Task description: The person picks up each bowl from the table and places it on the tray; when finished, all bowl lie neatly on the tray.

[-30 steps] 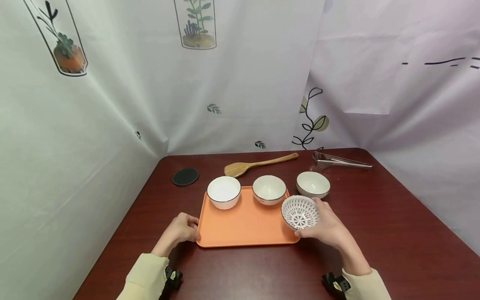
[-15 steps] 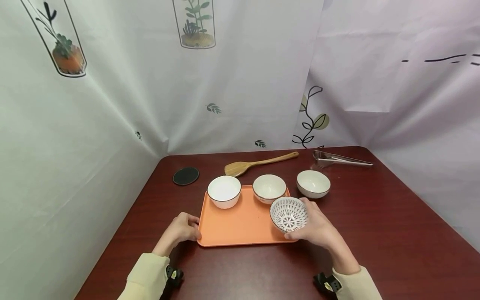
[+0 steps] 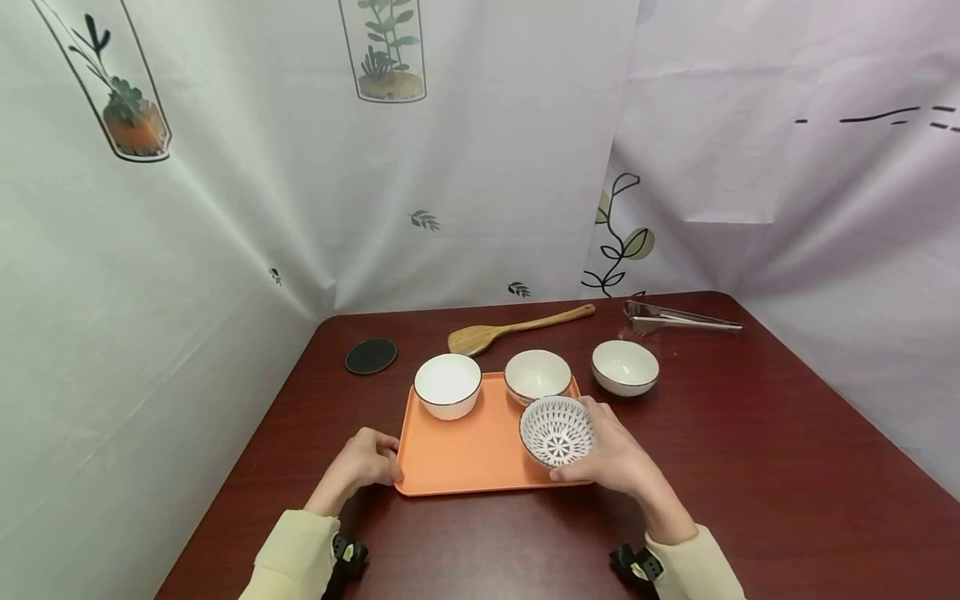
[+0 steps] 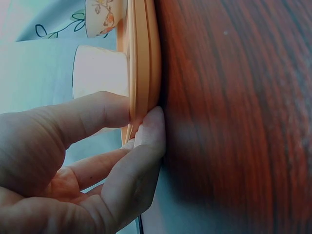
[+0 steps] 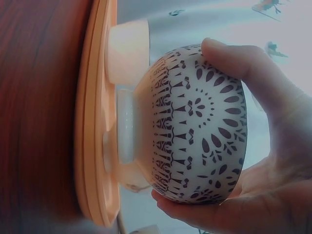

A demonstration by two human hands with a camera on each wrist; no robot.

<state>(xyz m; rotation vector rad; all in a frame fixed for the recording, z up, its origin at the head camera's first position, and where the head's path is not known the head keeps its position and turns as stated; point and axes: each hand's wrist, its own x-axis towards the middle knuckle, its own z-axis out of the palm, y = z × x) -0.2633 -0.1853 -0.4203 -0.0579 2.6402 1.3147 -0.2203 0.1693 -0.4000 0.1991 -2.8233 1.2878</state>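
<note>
My left hand point(image 3: 362, 461) pinches the left edge of an orange tray point(image 3: 463, 457). In the left wrist view one finger lies on the rim and others are at its underside. My right hand point(image 3: 617, 454) grips a bowl point(image 3: 557, 431) with a dark pattern inside and out, thumb and fingers on opposite sides. That bowl hangs just over the tray's right front part, its foot close to the surface in the right wrist view. At the tray's back stand a plain white bowl point(image 3: 447, 385) on the left and a cream bowl point(image 3: 537, 375) on the right.
Off the tray, a second cream bowl point(image 3: 625, 367) stands behind the right hand. Along the table's back lie a wooden spatula point(image 3: 480, 337), metal tongs point(image 3: 686, 319) and a dark round coaster point(image 3: 371, 356). Printed cloth point(image 3: 480, 167) hangs behind the table.
My right hand has carried the patterned bowl leftward, from the tray's right edge to over the tray. The left hand stays on the tray's edge, and the other bowls have not moved.
</note>
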